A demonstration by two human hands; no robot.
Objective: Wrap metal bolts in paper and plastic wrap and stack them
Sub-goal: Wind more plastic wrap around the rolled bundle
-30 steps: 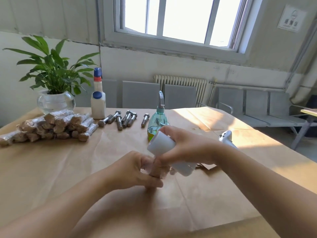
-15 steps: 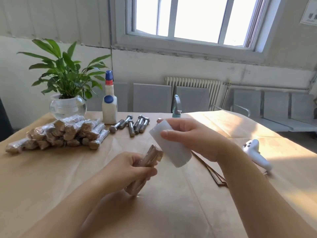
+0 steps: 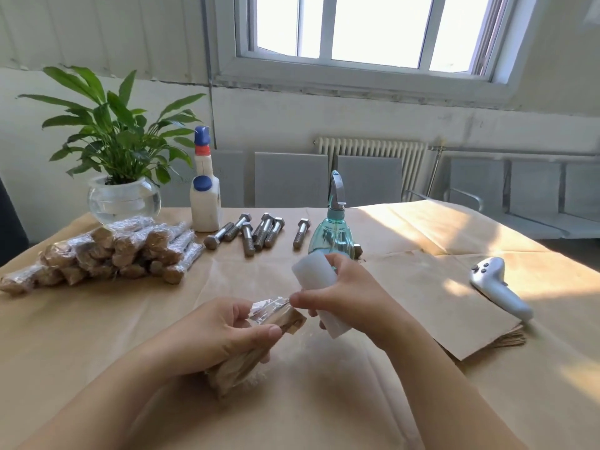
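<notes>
Left hand [image 3: 211, 336]: curled round a paper-wrapped bolt [image 3: 256, 345], held tilted above the table, its upper end pointing toward the other hand; film already clings to that end. This looks like a steadying hold, so the bundle can be turned as film comes off the roll.

Right hand [image 3: 344, 297]: fingers closed round a white roll of plastic wrap [image 3: 316, 284]; thumb and forefinger appear to pinch the film's loose edge [image 3: 271, 305] against the bolt's top (contact point partly hidden). Roll held just beside the bundle, likely to keep the film short and taut.

Stack of wrapped bolts [image 3: 113, 251]: far left, piled in rows; its near side is open for adding another.

Bare bolts [image 3: 256, 232]: seven or so in a loose row at the back, near a white glue bottle [image 3: 205, 203] and a teal spray bottle [image 3: 332, 232].

Cut paper sheets [image 3: 438, 300]: stacked to the right, well apart from the hands.

White handheld controller [image 3: 496, 287]: far right, beside the sheets.

Potted plant [image 3: 120, 190]: back-left corner.

Room: brown paper table cover [image 3: 97, 336] lies bare between hands and stack, a free path leftward; near edge out of view.
</notes>
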